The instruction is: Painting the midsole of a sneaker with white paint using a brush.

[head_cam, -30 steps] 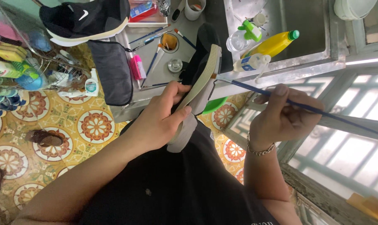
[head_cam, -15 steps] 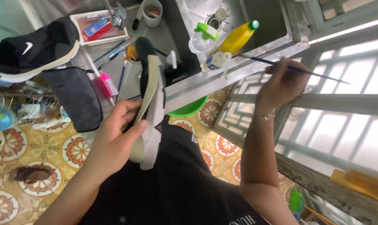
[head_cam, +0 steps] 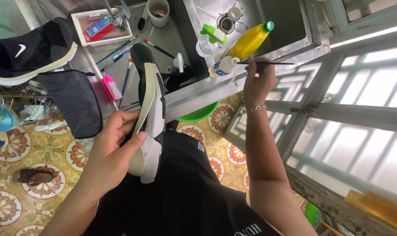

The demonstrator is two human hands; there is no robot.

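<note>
Home washing corner: steel sink (head_cam: 268, 52), floor tiles (head_cam: 41, 148)

A steel tabletop (head_cam: 181, 94) is carrying a white tray (head_cam: 80, 19) at eleven o'clock, loose paintbrushes (head_cam: 115, 50) and a pink brush (head_cam: 111, 87) near the middle, a white cup (head_cam: 158, 12) at twelve, and a yellow bottle (head_cam: 250, 40) at one, beside a small white bottle (head_cam: 222, 66).

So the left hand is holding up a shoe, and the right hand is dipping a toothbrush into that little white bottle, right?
Not quite. The left hand does hold the shoe, but the right hand holds a thin paintbrush, not a toothbrush, its tip at the small white bottle. The head view shows this.
</note>
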